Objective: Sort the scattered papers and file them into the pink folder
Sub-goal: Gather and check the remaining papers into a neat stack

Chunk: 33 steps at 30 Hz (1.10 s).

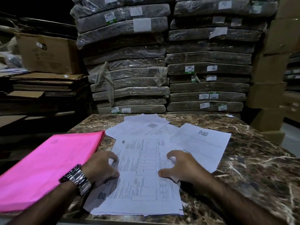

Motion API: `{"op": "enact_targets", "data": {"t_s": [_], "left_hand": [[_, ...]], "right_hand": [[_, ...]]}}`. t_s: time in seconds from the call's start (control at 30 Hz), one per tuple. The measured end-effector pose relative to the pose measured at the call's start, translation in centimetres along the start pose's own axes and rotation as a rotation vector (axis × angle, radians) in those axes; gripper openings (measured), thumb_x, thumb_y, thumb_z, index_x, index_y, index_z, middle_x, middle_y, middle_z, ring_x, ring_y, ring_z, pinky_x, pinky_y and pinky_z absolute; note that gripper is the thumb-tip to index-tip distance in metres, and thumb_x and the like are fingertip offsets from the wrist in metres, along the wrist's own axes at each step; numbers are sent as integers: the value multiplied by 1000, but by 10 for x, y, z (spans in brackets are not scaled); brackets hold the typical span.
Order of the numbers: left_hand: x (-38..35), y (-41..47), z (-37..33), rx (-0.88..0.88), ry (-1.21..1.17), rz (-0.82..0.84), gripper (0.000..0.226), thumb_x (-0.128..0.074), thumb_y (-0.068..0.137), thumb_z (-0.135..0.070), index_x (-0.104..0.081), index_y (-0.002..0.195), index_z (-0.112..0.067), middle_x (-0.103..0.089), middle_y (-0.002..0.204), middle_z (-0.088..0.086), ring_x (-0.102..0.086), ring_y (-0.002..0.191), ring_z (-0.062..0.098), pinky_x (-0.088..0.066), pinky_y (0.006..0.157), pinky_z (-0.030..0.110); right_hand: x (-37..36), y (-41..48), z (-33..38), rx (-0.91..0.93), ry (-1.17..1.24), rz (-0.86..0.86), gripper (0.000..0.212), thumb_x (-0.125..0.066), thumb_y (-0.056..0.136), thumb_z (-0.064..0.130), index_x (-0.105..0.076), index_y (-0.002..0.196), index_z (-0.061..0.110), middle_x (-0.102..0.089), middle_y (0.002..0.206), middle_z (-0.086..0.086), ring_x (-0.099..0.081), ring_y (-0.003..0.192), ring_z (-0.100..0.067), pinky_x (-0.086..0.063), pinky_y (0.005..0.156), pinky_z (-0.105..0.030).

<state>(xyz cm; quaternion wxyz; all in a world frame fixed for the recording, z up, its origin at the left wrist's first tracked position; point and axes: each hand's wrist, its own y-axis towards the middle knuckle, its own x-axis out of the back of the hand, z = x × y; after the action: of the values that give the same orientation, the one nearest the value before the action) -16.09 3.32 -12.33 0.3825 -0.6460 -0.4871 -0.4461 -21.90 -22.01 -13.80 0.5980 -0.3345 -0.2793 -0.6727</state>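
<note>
Lying between left hand (102,168) and right hand (180,168): papers (142,169).

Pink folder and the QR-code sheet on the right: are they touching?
Apart. The head view shows the pink folder at the left, the QR-code sheet at the right, and the printed form lying between them.

On the worktop (253,159) before you, the folder (48,168) lies at the left, overhanging the left edge, and the tabular form (146,176) lies on top of other sheets in the middle, with your left hand (102,168) holding its left edge and your right hand (180,168) its right edge. The QR-code sheet (203,143) lies just right of the form, partly under it, and more loose sheets (141,124) overlap behind it. Behind the worktop stand two stacks of wrapped bundles (129,70) side by side, with a cardboard box (47,54) on flattened cardboard (45,85) to their left and stacked cartons (267,78) to their right.
</note>
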Motion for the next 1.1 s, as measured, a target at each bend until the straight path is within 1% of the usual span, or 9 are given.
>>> {"op": "enact_targets", "data": {"t_s": [0.17,0.3,0.4,0.5,0.7,0.8,0.87,0.97,1.1], "left_hand": [[6,18,-29,-79,119,-79,51,-73,79,-30,-56,127,-21,-49,134,4,-51,116,20,-44,92,28],[-9,41,-87,-361,5,-53,49,-69,84,-34,-57,130,-19,-56,133,-3,-52,120,15,-38,90,19],[-32,56,-134,-545,-5,-2,52,-62,88,-39,-52,134,-18,-54,139,0,-50,126,16,-37,100,23],[-52,67,-160,-623,75,106,67,-63,84,-52,-47,138,-16,-50,142,2,-47,128,21,-37,102,27],[-63,72,-162,-706,185,145,89,-69,71,-64,-41,140,-16,-48,143,0,-46,127,20,-38,105,31],[-61,69,-162,-737,159,96,82,-66,76,-61,-42,141,-17,-49,143,1,-47,127,21,-40,105,31],[-61,67,-163,-765,174,77,76,-63,81,-57,-42,141,-17,-51,142,3,-49,126,22,-41,103,32],[-62,63,-162,-819,197,41,65,-58,85,-55,-49,136,-16,-58,133,6,-56,117,25,-47,97,37],[-65,61,-159,-859,179,15,54,-54,87,-56,-58,121,-14,-65,118,6,-60,103,25,-50,87,41]], "right_hand": [[50,6,-14,-160,-14,-191,77,-73,76,54,-48,137,14,-56,135,-7,-62,111,-25,-50,92,-34],[78,14,-42,-386,-178,-314,58,-65,83,52,-59,121,9,-65,115,-7,-63,102,-27,-49,78,-30],[81,18,-61,-476,-155,-313,52,-65,81,50,-61,112,8,-67,109,-10,-63,100,-28,-48,75,-30],[82,23,-70,-471,64,-247,44,-68,82,47,-66,104,9,-69,102,-9,-65,93,-26,-49,71,-30],[84,27,-75,-403,671,-278,18,-65,91,16,-59,81,3,-60,76,-6,-54,61,-14,-36,32,-9],[83,31,-79,-396,844,-300,19,-64,91,6,-56,77,-4,-61,89,-14,-57,69,-22,-49,43,-17],[82,32,-82,-384,914,-302,10,-66,89,3,-62,88,-6,-64,109,-18,-64,89,-30,-59,72,-34],[80,29,-81,-378,930,-304,21,-66,86,0,-63,104,-11,-66,114,-23,-65,102,-39,-45,100,-59],[71,34,-83,-362,941,-344,10,-65,80,-15,-66,90,-12,-66,95,-24,-64,89,-37,-53,83,-46]]}}
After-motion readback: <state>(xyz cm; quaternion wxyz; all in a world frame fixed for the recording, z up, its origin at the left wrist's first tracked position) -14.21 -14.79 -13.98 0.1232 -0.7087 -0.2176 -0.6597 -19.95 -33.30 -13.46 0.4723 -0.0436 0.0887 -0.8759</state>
